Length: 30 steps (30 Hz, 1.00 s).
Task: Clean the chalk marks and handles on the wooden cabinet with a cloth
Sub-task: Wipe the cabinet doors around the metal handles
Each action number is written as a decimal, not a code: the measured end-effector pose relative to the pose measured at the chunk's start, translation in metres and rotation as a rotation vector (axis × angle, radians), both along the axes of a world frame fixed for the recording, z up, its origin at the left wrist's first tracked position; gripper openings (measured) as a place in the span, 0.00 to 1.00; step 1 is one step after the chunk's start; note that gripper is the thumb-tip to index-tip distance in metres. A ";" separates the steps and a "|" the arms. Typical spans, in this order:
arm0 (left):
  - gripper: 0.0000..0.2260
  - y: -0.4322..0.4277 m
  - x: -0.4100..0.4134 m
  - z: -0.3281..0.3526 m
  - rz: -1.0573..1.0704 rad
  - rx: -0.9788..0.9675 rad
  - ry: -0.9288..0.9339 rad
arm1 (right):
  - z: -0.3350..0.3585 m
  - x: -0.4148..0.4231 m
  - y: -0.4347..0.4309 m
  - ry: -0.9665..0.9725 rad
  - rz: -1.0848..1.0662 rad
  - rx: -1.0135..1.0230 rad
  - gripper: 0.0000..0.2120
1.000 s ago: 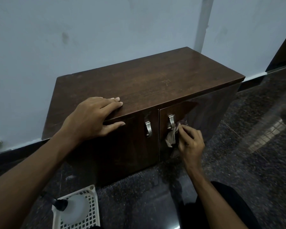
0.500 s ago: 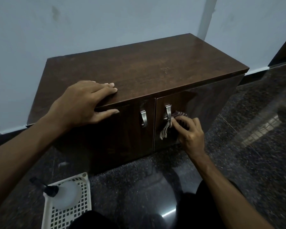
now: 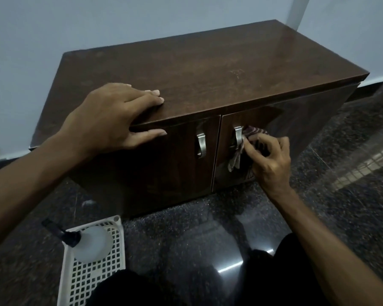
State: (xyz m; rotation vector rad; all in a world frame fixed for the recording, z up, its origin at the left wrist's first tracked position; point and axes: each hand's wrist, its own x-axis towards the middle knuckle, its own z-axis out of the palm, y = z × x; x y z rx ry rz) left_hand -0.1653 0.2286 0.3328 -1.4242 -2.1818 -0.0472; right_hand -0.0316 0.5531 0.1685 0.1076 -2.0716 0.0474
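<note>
A low dark wooden cabinet stands against the wall, with two doors and a metal handle on each. My right hand is shut on a striped cloth and presses it against the right handle; a cloth end hangs below the handle. The left handle is bare. My left hand lies flat on the cabinet's front top edge, fingers on top and thumb over the left door. Faint pale marks show on the top.
A white perforated basket sits on the dark polished floor at lower left, holding a white spray bottle with a black nozzle. My dark-clothed legs fill the bottom edge. A pale wall stands behind the cabinet.
My right hand with the cloth has shifted up along the right handle. My left hand has stayed on the top edge. The camera has moved closer and lower.
</note>
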 end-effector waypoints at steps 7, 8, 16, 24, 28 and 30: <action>0.26 0.001 0.001 0.002 0.002 0.009 -0.007 | -0.002 0.008 0.014 -0.066 0.011 0.169 0.17; 0.26 0.000 0.002 0.002 0.003 0.007 -0.005 | 0.005 0.005 0.013 -0.019 -0.008 0.168 0.18; 0.26 0.000 0.003 0.002 0.003 0.001 -0.005 | 0.034 -0.010 0.008 0.135 0.022 0.114 0.19; 0.27 0.001 0.002 0.002 0.006 0.009 -0.003 | 0.002 0.011 0.009 -0.144 0.051 0.062 0.16; 0.26 0.001 0.003 0.002 0.008 0.002 -0.004 | 0.013 0.001 -0.004 0.068 -0.006 -0.229 0.14; 0.26 0.002 0.003 0.002 0.011 0.002 -0.002 | 0.024 -0.006 -0.009 0.158 -0.028 -0.347 0.12</action>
